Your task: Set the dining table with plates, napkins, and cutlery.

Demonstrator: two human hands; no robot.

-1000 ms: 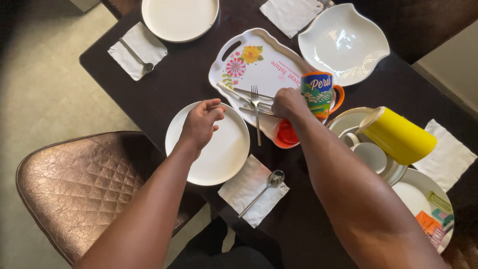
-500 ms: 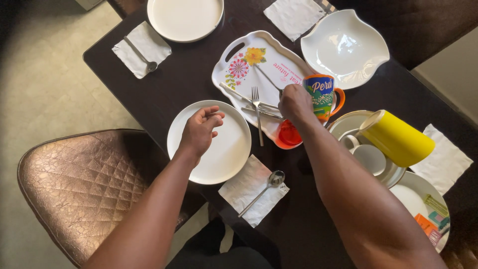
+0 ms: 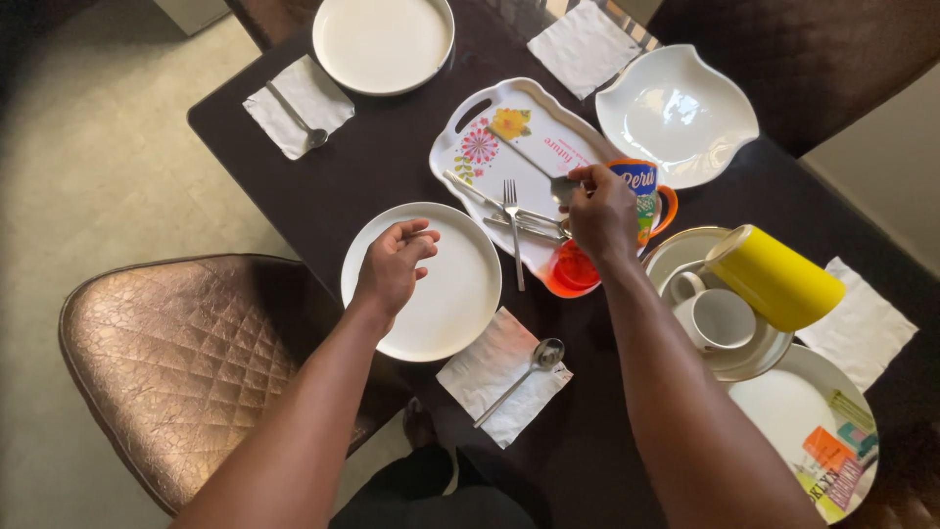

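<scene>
The right hand [image 3: 599, 211] is pinched shut on a spoon [image 3: 534, 167], gripping it at the bowl end while the thin handle points up and away over the floral tray [image 3: 470, 122]. The spoon is lifted clear of the tray's surface and slants above it. It is plain polished metal, slim and light, with a rounded bowl mostly hidden by the fingers. By the look of it, the step in hand is picking cutlery off the tray. Putting it down would call for a steady carry past the mug and a flat release, since the pinch near the bowl leaves the long handle free to swing.

The left hand [image 3: 394, 263] hovers over the white plate [image 3: 460, 304] nearest the person, fingers loosely curled, thumb close to the fingertips, holding nothing that can be seen.

On the tray a fork [image 3: 512, 220] and other cutlery [image 3: 499, 206] lie crossed just beside the right hand. A painted mug [image 3: 651, 196] with an orange handle stands at the tray's near corner, partly behind the hand. On the dark table [image 3: 372, 167], a napkin [image 3: 490, 377] beside the plate carries another spoon [image 3: 524, 372]. A yellow cup [image 3: 778, 279] lies tipped over a stack of dishes to the right.
</scene>
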